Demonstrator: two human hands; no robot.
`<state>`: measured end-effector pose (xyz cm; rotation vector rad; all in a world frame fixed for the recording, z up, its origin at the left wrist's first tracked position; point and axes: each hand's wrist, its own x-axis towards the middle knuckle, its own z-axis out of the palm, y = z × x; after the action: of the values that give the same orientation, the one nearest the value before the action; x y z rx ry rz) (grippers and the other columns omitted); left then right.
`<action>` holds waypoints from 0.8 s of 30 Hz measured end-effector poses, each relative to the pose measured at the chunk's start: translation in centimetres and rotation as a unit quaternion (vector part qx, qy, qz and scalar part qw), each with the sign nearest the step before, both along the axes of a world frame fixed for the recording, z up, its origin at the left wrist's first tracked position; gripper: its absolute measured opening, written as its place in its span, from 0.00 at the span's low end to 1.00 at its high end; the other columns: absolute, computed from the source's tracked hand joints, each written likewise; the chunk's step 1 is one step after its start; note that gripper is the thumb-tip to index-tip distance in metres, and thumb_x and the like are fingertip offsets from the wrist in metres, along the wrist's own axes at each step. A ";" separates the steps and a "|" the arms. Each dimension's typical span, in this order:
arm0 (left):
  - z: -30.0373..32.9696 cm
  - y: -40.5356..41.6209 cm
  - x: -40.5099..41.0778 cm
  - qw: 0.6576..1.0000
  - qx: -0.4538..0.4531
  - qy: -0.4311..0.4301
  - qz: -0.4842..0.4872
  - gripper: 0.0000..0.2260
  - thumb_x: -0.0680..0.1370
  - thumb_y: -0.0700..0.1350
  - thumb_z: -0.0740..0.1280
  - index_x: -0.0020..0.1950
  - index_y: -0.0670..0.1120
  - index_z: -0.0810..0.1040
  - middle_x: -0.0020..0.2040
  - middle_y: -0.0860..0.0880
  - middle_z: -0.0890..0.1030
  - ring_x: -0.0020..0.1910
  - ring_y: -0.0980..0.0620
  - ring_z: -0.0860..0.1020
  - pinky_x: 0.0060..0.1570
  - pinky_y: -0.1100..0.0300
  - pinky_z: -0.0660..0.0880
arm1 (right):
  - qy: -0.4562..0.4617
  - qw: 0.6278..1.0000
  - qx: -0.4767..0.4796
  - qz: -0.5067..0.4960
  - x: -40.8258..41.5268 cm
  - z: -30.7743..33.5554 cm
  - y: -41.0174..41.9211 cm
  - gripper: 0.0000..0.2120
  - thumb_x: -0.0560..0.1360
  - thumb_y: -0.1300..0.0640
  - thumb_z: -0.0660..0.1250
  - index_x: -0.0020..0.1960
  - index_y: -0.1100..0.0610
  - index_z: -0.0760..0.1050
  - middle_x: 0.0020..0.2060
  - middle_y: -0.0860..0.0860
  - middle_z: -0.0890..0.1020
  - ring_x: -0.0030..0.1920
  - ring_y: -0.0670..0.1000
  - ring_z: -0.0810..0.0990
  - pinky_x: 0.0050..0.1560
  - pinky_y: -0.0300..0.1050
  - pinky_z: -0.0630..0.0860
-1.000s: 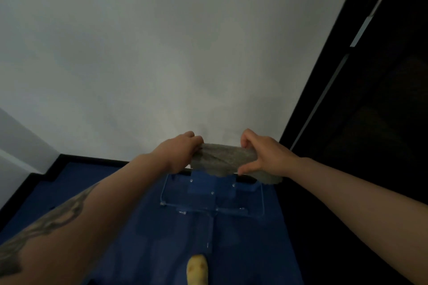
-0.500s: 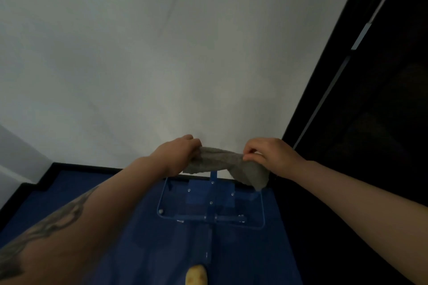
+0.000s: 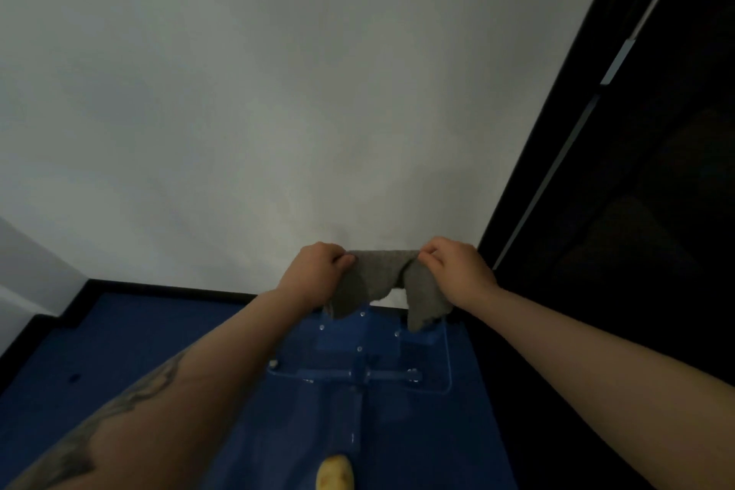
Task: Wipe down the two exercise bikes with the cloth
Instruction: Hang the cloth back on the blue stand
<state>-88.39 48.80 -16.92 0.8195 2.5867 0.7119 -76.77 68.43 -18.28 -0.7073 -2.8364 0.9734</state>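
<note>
A grey cloth (image 3: 382, 270) is stretched between my two hands in front of a white wall. My left hand (image 3: 316, 270) pinches its left end and my right hand (image 3: 457, 267) pinches its right end, so both corners hang down. Just below the cloth lies a clear plastic panel (image 3: 443, 354) on a blue frame, which looks like part of an exercise bike. The rest of the bike is hidden or out of frame.
A white wall (image 3: 278, 91) fills most of the view. Blue floor (image 3: 119, 350) with a black skirting lies below. A dark glass partition (image 3: 636, 211) stands on the right. A yellow rounded thing (image 3: 335, 474) shows at the bottom edge.
My hands have pulled the cloth out straight between them. Its right end, bunched under my right hand before, now hangs down as a loose flap.
</note>
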 end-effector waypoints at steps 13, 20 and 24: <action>-5.5 1.0 7.0 0.982 0.159 -0.084 -0.052 0.18 0.81 0.41 0.59 0.72 0.52 0.70 0.61 0.48 0.79 0.57 0.50 0.78 0.58 0.53 0.75 | 0.013 0.780 -0.587 -0.219 -1.3 -1.5 -5.1 0.09 0.78 0.51 0.67 0.56 0.54 0.78 0.47 0.52 0.83 0.44 0.49 0.82 0.35 0.42 0.78; -5.5 -1.1 3.6 0.982 0.171 -0.032 -0.073 0.11 0.79 0.44 0.65 0.61 0.52 0.78 0.56 0.53 0.78 0.53 0.57 0.77 0.55 0.52 0.76 | -0.018 0.884 -0.456 -0.104 -1.3 -1.6 -2.9 0.12 0.79 0.62 0.64 0.62 0.62 0.76 0.53 0.57 0.81 0.48 0.51 0.80 0.43 0.40 0.77; -4.7 -0.5 1.4 0.987 0.137 -0.064 -0.047 0.23 0.79 0.46 0.67 0.73 0.49 0.66 0.68 0.54 0.67 0.68 0.56 0.65 0.69 0.58 0.64 | -0.046 0.890 -0.453 -0.017 -1.4 -1.4 -1.9 0.13 0.81 0.63 0.61 0.63 0.64 0.74 0.53 0.58 0.80 0.52 0.54 0.80 0.50 0.43 0.78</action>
<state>-86.94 48.30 -21.65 0.9346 2.3512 1.0710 -78.15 66.57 -19.66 -0.8410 -2.2846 2.3301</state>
